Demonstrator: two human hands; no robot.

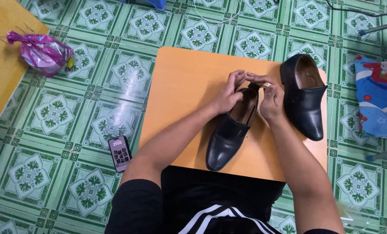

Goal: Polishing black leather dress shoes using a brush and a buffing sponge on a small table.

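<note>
A green patterned tile floor point(93, 117) lies under a low orange table point(184, 86); a second black shoe point(305, 95) stands apart at the table's right end; the near black slip-on shoe point(230, 132) lies mid-table, toe toward the person; the left hand point(227, 96) and right hand point(271, 97) both clasp its heel rim, fingertips meeting above the opening; the step looks like working at the heel, which calls for a steady hold on the rim; a phone point(119, 152) lies on the floor

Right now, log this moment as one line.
left hand: on heel of near black shoe | right hand: same heel | second black shoe: apart, right | small wooden table
</note>
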